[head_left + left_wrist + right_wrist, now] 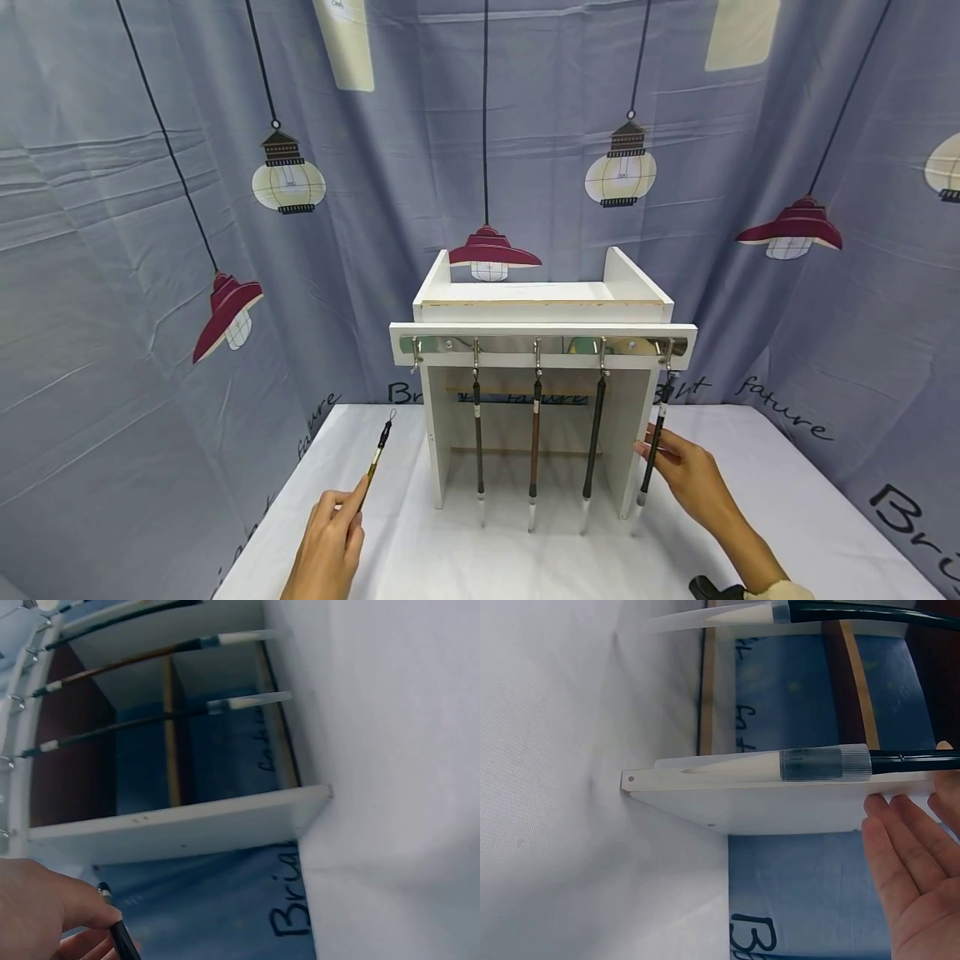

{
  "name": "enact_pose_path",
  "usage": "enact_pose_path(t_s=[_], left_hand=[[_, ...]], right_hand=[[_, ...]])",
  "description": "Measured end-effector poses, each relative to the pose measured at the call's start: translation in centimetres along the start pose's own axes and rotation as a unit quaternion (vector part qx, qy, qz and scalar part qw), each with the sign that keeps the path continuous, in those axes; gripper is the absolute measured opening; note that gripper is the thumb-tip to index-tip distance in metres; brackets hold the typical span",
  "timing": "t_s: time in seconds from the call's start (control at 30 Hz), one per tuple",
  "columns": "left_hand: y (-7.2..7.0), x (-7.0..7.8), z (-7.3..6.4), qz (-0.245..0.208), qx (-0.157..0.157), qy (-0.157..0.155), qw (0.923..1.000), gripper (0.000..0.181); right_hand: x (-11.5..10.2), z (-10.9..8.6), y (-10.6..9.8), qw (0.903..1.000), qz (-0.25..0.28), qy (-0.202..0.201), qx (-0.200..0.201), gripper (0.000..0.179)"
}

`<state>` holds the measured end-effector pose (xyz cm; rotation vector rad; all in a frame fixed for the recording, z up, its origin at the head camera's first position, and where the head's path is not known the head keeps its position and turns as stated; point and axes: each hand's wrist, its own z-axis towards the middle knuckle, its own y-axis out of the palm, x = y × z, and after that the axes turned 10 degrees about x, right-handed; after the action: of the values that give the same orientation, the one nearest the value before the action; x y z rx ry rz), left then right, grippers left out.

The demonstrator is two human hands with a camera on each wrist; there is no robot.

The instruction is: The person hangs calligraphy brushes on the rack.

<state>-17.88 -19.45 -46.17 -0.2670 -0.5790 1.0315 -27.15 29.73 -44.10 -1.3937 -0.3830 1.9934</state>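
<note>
My left hand (pixel 326 537) pinches a calligraphy brush (pixel 376 457) by its handle, with a dark top end and a small hanging loop pointing up and away. Its bristle end is hidden by the hand. In the left wrist view, thumb and fingers close on the dark handle (pixel 124 941). At the right, my right hand (pixel 693 479) is at a dark brush (pixel 656 442) hanging from the rail. In the right wrist view its fingers (pixel 915 847) are extended, one passing behind the handle. That brush's pale bristles sit in a clear cap (pixel 825 763).
A white wooden stand (pixel 543 312) carries a metal hook rail (pixel 510 344). Three more capped brushes hang there, among them a brown one (pixel 536 433). A hook (pixel 416 354) is at the rail's left end. White cloth (pixel 420 558) covers the table; a patterned curtain (pixel 405 167) stands behind.
</note>
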Motion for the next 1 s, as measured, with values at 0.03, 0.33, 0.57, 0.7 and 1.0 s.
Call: enact_pose_path(t_s=[0.03,0.33,0.57,0.7,1.0], left_hand=[[-0.1,0.2,0.1,-0.004,0.011,0.006,0.9999,0.061],[-1.0,2.3,1.2,-0.024,0.112,0.061,0.9916,0.067],[-1.6,3.4,1.6,-0.04,0.129,0.069,0.9885,0.07],[-1.8,3.9,1.8,-0.058,0.14,0.077,0.9855,0.071],[-1.8,4.7,2.4,-0.066,0.148,0.079,0.9836,0.072]], right_hand=[[0.0,0.0,0.0,1.0,0.0,0.0,0.0,0.065],[0.0,0.1,0.1,1.0,0.0,-0.002,0.001,0.065],[0.0,0.0,0.1,1.0,-0.004,0.004,-0.001,0.064],[0.0,0.0,0.0,1.0,-0.004,0.006,0.0,0.065],[0.0,-0.1,0.1,1.0,-0.003,0.006,0.001,0.063]])
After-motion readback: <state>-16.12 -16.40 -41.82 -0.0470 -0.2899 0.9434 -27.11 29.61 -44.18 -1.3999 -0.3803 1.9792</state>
